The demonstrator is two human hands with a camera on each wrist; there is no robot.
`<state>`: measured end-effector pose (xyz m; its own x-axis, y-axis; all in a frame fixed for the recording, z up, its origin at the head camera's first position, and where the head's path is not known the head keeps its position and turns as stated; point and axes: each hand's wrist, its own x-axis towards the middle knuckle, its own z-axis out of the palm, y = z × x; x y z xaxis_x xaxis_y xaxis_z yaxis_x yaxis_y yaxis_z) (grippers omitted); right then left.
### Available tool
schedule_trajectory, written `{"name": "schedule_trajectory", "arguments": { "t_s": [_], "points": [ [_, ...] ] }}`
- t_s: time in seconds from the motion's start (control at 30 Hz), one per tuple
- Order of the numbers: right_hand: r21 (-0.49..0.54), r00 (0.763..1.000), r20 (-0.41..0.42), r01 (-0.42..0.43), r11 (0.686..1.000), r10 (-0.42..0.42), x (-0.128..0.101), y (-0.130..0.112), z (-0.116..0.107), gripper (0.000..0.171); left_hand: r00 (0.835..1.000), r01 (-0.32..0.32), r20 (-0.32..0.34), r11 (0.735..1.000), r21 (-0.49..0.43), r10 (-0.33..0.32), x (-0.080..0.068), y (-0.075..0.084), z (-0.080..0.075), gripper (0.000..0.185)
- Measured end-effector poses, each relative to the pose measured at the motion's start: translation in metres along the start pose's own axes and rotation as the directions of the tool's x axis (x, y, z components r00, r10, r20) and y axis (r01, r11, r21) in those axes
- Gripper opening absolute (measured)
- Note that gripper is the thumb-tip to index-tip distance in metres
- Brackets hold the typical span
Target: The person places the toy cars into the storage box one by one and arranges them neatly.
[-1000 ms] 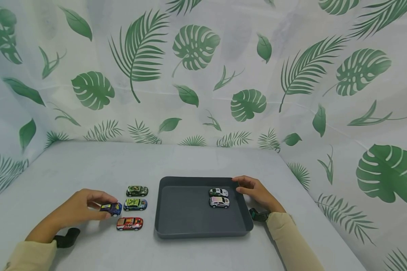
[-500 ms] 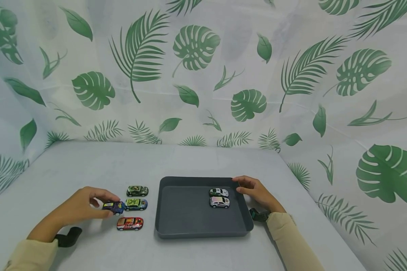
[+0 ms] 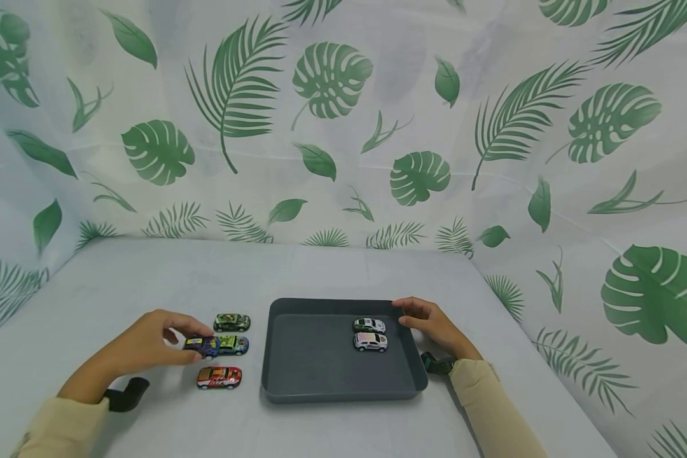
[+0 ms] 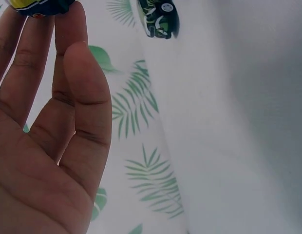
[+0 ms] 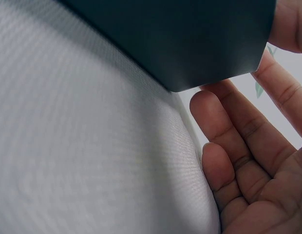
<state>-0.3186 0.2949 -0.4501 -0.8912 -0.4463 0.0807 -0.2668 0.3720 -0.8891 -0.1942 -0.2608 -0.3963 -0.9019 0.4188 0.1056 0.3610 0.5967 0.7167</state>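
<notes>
Head view: dark grey tray [image 3: 320,388] sits on the white table [image 3: 149,273], right of centre. Inside, near its far right corner, 2 toy cars side by side: a green-and-white car [image 3: 369,325] at the back, a white car w/ red checks [image 3: 369,341] just in front, close together. Rest of tray floor bare. Right hand [image 3: 432,324] rests at the tray's far right corner, fingers curled over the rim. Left hand [image 3: 149,343] pinches a blue toy car [image 3: 202,345] betw. thumb and fingertips, left of the tray. Just beside it a green-and-blue car [image 3: 233,344]; camo car [image 3: 231,322] behind, red car [image 3: 219,377] in front, all on the table outside the tray.

Left wrist view: fingertips [image 4: 68,19] hold the blue car at top edge, only a sliver visible; a green car [image 4: 158,17] shows beyond.

Right wrist view: tray corner [image 5: 199,53] close up, thumb on the rim, fingers [image 5: 224,126] loosely bent just beside the outer wall; can't tell if they touch it.
</notes>
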Motion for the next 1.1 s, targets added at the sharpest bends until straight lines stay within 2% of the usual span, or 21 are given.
{"name": "schedule_trajectory", "arguments": {
  "t_s": [0.43,1.1],
  "points": [
    [-0.002,1.000,-0.007,0.002,1.000,-0.002,0.000,-0.002,0.002,0.042,0.994,-0.108,0.004,0.994,-0.010,0.108,0.014,0.015,0.005,0.031],
    [0.004,1.000,-0.001,0.008,1.000,-0.008,0.001,0.001,0.001,0.042,0.994,-0.106,0.024,0.993,-0.055,0.108,0.035,0.036,0.016,0.035]
  ]
}}
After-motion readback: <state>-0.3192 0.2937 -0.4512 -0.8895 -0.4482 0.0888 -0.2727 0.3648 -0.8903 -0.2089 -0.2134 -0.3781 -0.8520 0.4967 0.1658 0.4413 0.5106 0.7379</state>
